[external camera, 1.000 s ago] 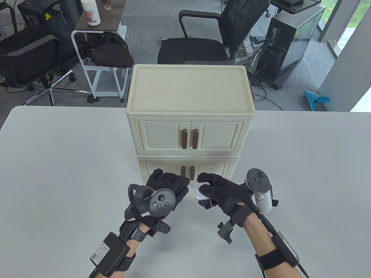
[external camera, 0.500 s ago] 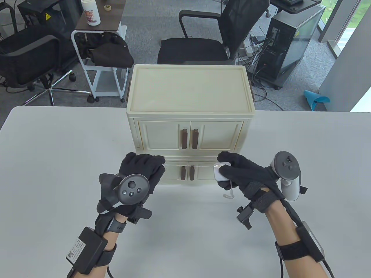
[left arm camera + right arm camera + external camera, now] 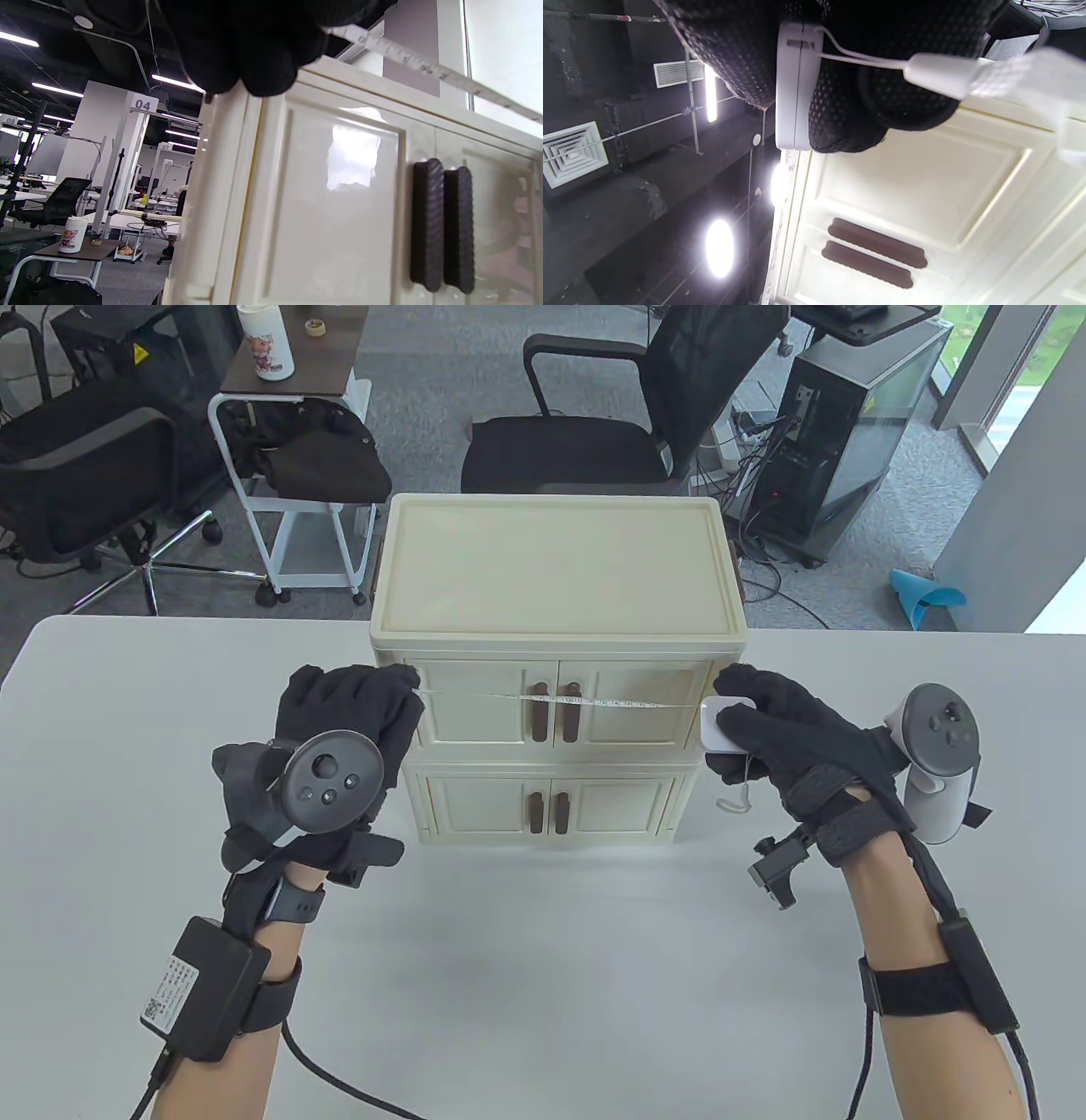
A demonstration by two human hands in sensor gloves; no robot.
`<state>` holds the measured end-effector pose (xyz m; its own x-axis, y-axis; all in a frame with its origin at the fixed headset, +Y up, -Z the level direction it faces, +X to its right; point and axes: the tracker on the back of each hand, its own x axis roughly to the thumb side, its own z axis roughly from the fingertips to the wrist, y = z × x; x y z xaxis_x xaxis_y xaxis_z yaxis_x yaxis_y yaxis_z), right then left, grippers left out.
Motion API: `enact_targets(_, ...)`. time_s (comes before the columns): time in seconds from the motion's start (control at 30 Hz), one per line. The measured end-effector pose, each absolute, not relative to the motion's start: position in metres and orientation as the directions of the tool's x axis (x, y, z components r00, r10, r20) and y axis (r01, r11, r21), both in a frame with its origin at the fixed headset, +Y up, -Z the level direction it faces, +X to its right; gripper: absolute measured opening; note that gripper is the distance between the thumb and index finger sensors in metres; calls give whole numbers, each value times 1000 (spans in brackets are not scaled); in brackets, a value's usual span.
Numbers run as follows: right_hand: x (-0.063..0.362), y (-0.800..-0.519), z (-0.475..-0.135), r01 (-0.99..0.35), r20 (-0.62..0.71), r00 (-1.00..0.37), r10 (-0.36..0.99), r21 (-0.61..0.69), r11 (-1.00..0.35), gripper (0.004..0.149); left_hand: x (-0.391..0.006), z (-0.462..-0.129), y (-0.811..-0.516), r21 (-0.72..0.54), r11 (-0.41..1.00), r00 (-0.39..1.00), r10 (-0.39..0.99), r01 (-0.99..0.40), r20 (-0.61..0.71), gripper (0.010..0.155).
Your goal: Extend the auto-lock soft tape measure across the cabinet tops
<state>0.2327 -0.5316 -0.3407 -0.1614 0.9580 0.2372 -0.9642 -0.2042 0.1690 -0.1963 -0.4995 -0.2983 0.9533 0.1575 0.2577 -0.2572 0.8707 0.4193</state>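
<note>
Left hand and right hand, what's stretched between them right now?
In the table view, the tape runs taut from the left hand to the white tape case gripped by the right hand, crossing the upper cabinet doors and their brown handles.

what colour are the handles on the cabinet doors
Dark brown handles with a fine textured weave, against the cream cabinet. The left wrist view shows them best.

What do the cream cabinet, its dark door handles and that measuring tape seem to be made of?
The cabinet looks like glossy moulded plastic: its door panels reflect window light in the left wrist view. The handles look like dark plastic or rubber with a fine woven texture; which, I cannot tell. The tape seems a soft, thin white band with printed marks, coming from a smooth white plastic case.
</note>
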Motion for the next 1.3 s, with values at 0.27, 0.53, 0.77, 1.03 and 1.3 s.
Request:
enact_targets(0.27, 238, -520, -345, -972, 270, -159, 950, 124, -198, 55, -199, -304, -498, 459, 861, 971, 145, -220, 192, 43)
enact_targets(0.53, 248, -516, -346, -977, 280, -197, 939, 24, -212, 55, -207, -308, -495, 478, 853, 976, 154, -210, 153, 43)
enact_targets(0.77, 254, -512, -349, -975, 269, -218, 938, -28, -219, 55, -216, -315, -494, 476, 854, 978, 185, -211, 102, 43)
enact_targets(1.03, 258, -517, -353, -977, 246, -213, 945, -53, -207, 55, -218, -319, -495, 459, 861, 976, 190, -217, 104, 43)
enact_targets(1.3, 257, -516, -354, -979, 243, -204, 948, -79, -190, 55, -220, -324, -493, 454, 852, 965, 242, -262, 102, 43)
